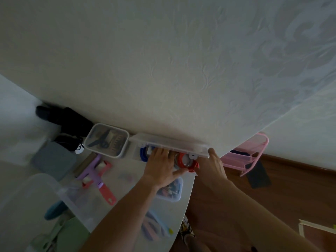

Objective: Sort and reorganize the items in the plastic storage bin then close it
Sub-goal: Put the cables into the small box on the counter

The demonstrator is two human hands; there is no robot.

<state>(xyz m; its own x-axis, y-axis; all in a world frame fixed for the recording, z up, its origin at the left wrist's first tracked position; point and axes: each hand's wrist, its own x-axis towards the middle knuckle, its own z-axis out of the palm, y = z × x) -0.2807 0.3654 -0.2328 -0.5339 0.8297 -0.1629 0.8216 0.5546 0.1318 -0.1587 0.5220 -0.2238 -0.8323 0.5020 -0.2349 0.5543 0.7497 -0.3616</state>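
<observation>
A clear plastic storage bin [136, 151] stands at the far edge of the white table, against the wall. Its clear lid [169, 144] is tilted over the opening. Inside lie a blue coiled cord [143, 155] and a red coiled cord [190, 164]. My left hand [160, 168] reaches into the bin with fingers spread flat over the contents, thumb touching the red coil. My right hand [212, 160] grips the lid's right corner. Most of the bin's inside is hidden by the lid and my hands.
Left of the bin sits a square clear container [107, 140] with scissors and a comb. Purple and pink handled tools [98, 173], a small clear box of coloured bits [172, 191], a grey pouch [52, 160] and a large clear tub [36, 197] share the table. A pink rack [245, 155] stands on the floor.
</observation>
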